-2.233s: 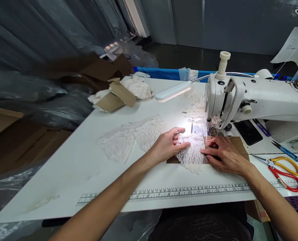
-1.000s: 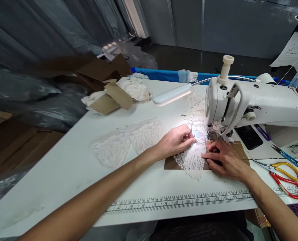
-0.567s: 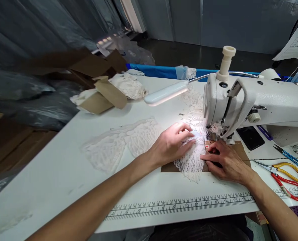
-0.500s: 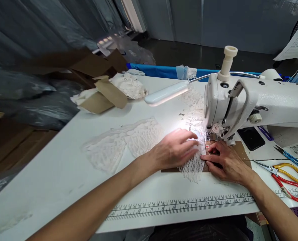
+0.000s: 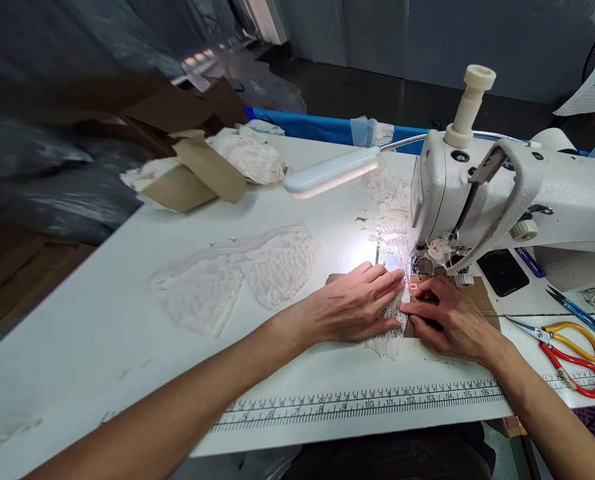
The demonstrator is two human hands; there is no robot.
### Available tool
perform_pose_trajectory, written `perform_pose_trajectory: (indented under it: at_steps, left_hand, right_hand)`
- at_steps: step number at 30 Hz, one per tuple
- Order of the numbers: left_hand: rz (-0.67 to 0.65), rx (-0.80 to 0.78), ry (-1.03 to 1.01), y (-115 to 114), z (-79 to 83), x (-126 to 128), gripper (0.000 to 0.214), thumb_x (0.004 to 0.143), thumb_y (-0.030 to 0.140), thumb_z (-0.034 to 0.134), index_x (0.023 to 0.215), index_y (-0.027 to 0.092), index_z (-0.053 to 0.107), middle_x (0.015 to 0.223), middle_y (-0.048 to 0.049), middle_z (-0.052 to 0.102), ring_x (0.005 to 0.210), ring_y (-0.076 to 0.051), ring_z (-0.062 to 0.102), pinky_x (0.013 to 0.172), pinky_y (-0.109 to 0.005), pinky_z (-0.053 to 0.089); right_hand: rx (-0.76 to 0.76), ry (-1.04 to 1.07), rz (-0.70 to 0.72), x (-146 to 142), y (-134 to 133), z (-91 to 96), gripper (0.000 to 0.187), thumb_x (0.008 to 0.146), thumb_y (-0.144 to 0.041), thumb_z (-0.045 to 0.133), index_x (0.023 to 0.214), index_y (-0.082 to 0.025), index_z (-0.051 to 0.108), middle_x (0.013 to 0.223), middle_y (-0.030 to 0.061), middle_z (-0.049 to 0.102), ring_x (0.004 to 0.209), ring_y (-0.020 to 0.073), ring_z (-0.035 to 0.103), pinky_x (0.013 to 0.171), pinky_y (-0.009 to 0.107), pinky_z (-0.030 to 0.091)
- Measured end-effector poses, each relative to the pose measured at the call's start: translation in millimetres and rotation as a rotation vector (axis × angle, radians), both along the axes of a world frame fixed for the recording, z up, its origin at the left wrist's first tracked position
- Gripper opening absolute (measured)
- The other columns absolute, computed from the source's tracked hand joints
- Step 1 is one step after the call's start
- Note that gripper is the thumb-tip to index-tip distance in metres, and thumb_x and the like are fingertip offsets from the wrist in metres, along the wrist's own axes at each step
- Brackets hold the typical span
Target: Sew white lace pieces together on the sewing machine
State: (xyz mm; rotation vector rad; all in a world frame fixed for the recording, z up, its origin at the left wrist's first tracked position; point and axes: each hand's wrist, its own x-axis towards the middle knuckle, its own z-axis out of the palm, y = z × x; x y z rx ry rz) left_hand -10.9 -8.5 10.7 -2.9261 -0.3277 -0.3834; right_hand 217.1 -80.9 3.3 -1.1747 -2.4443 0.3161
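A strip of white lace [image 5: 385,348] runs under the needle area of a white sewing machine [image 5: 442,173], over a brown board [image 5: 482,297]. My left hand [image 5: 355,303] lies flat on the lace just left of the presser foot [image 5: 419,265], its fingers stretched out and pressing down. At the lace's right edge, the thumb and index finger of my right hand [image 5: 452,323] close together on it. More lace [image 5: 387,190] bunches behind the needle. Two joined lace pieces [image 5: 277,263] rest flat on the table, to the left of my left hand.
A lit lamp bar [image 5: 332,172] hangs over the table. Scissors with red and yellow handles [image 5: 572,343], blue snips [image 5: 575,310] and a black phone [image 5: 502,273] lie at the right. White fabric with cardboard [image 5: 210,170] sits back left. A printed ruler [image 5: 367,405] follows the front edge.
My left hand has come down from above the lace and now lies flat on it. My right hand stays at the lace edge. The view has shifted slightly.
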Motion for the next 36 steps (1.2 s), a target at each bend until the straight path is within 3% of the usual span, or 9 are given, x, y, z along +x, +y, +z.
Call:
perform_pose_trajectory:
  at_steps: [7, 15, 24, 36]
  left_hand:
    - [0.060, -0.018, -0.011, -1.9, 3.2, 4.0, 0.046, 0.102, 0.044, 0.038, 0.112, 0.006, 0.063, 0.120, -0.0210, 0.064, 0.086, -0.026, 0.059, 0.073, -0.041, 0.047]
    - [0.183, -0.123, -0.028, -0.3, -2.7, 13.3, 0.045, 0.103, 0.043, 0.037, 0.118, 0.007, 0.060, 0.127, -0.0200, 0.063, 0.104, -0.031, 0.059, 0.089, -0.048, 0.042]
    - [0.187, -0.187, -0.066, -0.4, -3.8, 8.9, 0.041, 0.103, 0.039, 0.036, 0.121, 0.009, 0.059, 0.128, -0.0195, 0.064, 0.107, -0.031, 0.059, 0.093, -0.050, 0.038]
    - [0.216, -0.207, -0.125, -3.6, -7.2, 14.1, 0.041, 0.103, 0.035, 0.033, 0.120, 0.011, 0.060, 0.128, -0.0185, 0.065, 0.110, -0.031, 0.059, 0.091, -0.050, 0.039]
  right_hand:
    - [0.038, -0.069, -0.001, -0.4, 0.4, 0.4, 0.024, 0.100, -0.028, 0.047, 0.111, -0.024, 0.067, 0.106, 0.0082, 0.058, 0.097, 0.0207, 0.055, 0.089, 0.041, 0.048]
    - [0.123, -0.162, -0.067, 3.0, 2.2, -1.3, 0.029, 0.100, -0.028, 0.044, 0.120, -0.023, 0.065, 0.105, 0.0110, 0.058, 0.095, 0.0232, 0.054, 0.085, 0.040, 0.051]
    - [0.155, -0.135, -0.073, 0.4, 1.2, -0.5, 0.028, 0.099, -0.027, 0.045, 0.117, -0.022, 0.066, 0.105, 0.0114, 0.058, 0.099, 0.0250, 0.053, 0.082, 0.039, 0.053]
    - [0.054, -0.081, -0.114, 2.6, 2.1, 1.0, 0.025, 0.098, -0.028, 0.050, 0.114, -0.025, 0.069, 0.106, 0.0107, 0.058, 0.100, 0.0244, 0.056, 0.084, 0.041, 0.053]
